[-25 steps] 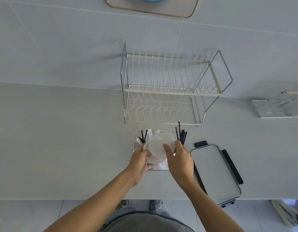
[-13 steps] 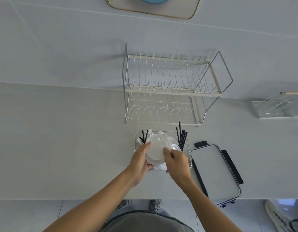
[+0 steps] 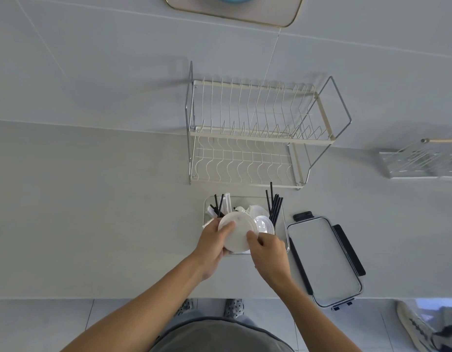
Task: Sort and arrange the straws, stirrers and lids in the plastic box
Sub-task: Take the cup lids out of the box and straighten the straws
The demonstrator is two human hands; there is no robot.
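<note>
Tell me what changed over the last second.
Both hands lowered the white lid toward the plastic box. The right hand slid off its far rim to the near edge; the left hand kept gripping. Black straws and box cover stayed put.

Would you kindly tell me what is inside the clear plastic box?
Inside the plastic box: black straws upright at right, more black sticks at left, white lids between. The held lid stack and both hands cover its near part.

White lids (image 3: 239, 233), black straws (image 3: 275, 208), clear box (image 3: 284, 224)
</note>
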